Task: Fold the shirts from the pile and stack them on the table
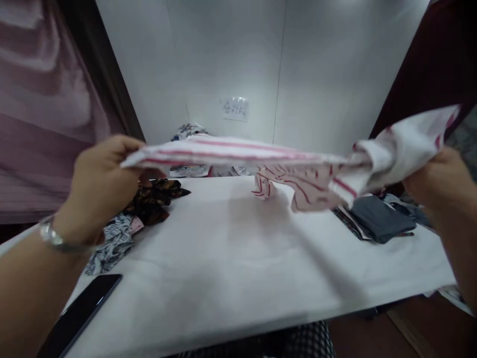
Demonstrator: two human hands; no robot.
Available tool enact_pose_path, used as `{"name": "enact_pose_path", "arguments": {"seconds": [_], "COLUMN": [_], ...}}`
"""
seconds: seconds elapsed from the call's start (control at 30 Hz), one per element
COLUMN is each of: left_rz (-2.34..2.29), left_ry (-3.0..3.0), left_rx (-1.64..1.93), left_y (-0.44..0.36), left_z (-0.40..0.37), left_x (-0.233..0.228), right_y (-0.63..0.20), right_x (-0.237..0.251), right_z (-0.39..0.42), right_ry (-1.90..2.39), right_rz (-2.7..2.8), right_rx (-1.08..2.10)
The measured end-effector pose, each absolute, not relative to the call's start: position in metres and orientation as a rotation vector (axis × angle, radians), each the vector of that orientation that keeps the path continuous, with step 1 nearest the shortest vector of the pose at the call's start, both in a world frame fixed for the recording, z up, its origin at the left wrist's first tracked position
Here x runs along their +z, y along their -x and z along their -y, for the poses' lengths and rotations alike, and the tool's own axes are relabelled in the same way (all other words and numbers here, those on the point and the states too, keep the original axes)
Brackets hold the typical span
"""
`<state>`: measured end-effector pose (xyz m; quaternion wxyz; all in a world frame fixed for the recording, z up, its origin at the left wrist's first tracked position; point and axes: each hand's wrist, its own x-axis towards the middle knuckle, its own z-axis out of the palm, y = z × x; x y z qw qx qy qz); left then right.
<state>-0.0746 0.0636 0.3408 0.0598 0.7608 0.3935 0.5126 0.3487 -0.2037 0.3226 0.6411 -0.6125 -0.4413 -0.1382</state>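
A white garment with red stripes [231, 150] is stretched in the air above the table, blurred by motion. My left hand [108, 174] pinches one end of it at the left; a silver band circles that wrist. At the far right, my right hand [443, 179] grips the other end, its fingers partly hidden behind the bunched cloth. Between the hands, a looser part of the garment hangs down toward the tabletop. What kind of garment it is, I cannot tell.
A white-covered table [208, 258] lies below. At its left are dark patterned cloth [156, 199], grey-white printed cloth [112, 246] and a black phone [82, 313]. Folded dark clothes [380, 219] lie at right. Behind stands a white wall with a paper sign [235, 109].
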Motion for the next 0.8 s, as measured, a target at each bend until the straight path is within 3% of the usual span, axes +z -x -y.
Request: {"name": "enact_pose_path", "arguments": {"seconds": [0.17,0.33,0.6,0.8], "left_rz": [-1.197,-1.023,-0.846,-1.041], "left_ry": [-2.518,-2.503,-2.511,-1.91], "left_rx": [1.002,0.585,0.494,0.307], "left_y": [0.128,0.157,0.162,0.087], "left_z": [-0.046,-0.023,-0.027,-0.094], "left_x": [0.232,0.16,0.154,0.152], "right_y": [-0.317,-0.293,-0.307,-0.365], "right_x": [0.232,0.184,0.186,0.18], "right_z": [0.252,0.28,0.287,0.196], "right_ry": [1.816,2.008,1.996,1.902], "right_rz": [0.915,1.006,0.944,0.737], "right_rx": [0.273,0.755,0.97,0.9]}}
